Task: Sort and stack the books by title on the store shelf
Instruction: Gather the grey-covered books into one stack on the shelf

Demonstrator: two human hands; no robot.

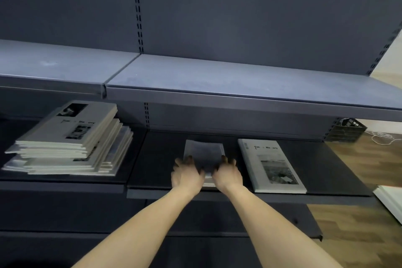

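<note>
Bracketing the grey book point(204, 154) on the dark shelf point(326, 159), left hand point(186, 175) and right hand point(228, 174) curl round its near corners; its long axis runs straight away from them.

The dark lower shelf point(322, 159) in front of me carries everything here. Taking the grey book point(204, 154) at its middle as my landmark: it lies flat on the shelf board, and my two hands rest on its near corners. Just to the right of it, apart from it, a white book point(272, 165) titled "Time Memory" lies flat, cover up. Well to the left of it, on the neighbouring shelf section, sits an untidy stack of books point(69, 143), fanned out, with the same title on the top cover. Above it runs the lighter grey upper shelf point(217, 80).
</note>
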